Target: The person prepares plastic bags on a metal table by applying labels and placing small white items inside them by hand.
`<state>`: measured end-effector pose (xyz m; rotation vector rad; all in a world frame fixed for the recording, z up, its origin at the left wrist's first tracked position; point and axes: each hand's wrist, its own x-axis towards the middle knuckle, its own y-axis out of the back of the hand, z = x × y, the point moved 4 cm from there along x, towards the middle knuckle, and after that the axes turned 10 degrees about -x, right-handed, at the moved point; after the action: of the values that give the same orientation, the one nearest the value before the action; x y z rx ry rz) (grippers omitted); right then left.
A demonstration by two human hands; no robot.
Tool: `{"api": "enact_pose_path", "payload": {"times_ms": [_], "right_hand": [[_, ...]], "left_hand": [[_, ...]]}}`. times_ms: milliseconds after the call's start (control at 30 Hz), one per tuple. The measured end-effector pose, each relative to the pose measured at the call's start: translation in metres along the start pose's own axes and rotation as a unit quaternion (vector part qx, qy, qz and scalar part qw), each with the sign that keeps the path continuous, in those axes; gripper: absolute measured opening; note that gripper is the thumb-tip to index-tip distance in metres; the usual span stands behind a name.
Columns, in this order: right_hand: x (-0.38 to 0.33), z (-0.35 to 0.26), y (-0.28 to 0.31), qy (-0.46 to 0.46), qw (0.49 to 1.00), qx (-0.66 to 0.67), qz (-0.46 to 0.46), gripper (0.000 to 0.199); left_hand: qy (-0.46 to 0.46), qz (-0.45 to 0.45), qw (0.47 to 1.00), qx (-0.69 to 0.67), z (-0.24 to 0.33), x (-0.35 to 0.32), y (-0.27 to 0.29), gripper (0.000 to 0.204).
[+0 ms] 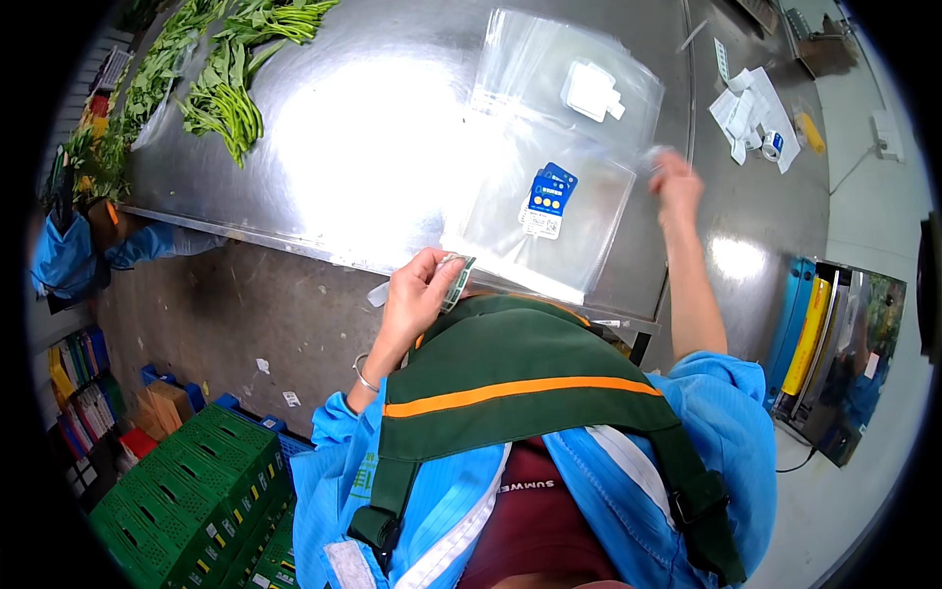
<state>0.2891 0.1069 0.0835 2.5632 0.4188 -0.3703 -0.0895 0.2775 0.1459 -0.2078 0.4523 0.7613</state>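
Observation:
My left hand (414, 294) is at the near edge of the metal table, pinching a narrow green-and-white strip of labels (458, 285). Over the right part of the table, my right hand (677, 188) is blurred by motion. Its fingers look drawn together, with something pale at their tips that I cannot make out. Between the hands lies a stack of clear plastic bags (595, 211), with blue-and-white label cards (549, 196) on top. Farther back are more clear bags (525, 59) bearing a white label (593, 91).
Bunches of leafy greens (228, 103) lie at the table's far left. Backing paper and a label roll (773, 146) are at the right. Stacked green crates (186, 491) stand on the floor at lower left. Another person's blue sleeve (69, 257) shows at the left edge.

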Motion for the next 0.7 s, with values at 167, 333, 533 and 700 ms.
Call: {"api": "enact_pose_path", "payload": {"times_ms": [167,333,533,700], "right_hand": [[-0.068,-0.055,-0.035,0.142,0.984,0.093,-0.059,0.035],[-0.179,-0.039,-0.104,0.108,0.921,-0.021,-0.375,0.022],[-0.079,0.087,-0.083,0.029,0.997,-0.065,-0.03,0.02],[-0.076,0.077,-0.079,0.229,0.951,-0.206,-0.001,0.048]], "left_hand": [[-0.083,0.027,0.979,0.185,0.008,0.0,-0.01,0.024],[-0.116,-0.037,0.97,0.211,0.007,0.005,-0.024,0.026],[-0.083,-0.017,0.966,0.243,-0.008,0.009,-0.008,0.033],[-0.081,-0.032,0.979,0.185,-0.001,0.009,-0.009,0.033]]}}
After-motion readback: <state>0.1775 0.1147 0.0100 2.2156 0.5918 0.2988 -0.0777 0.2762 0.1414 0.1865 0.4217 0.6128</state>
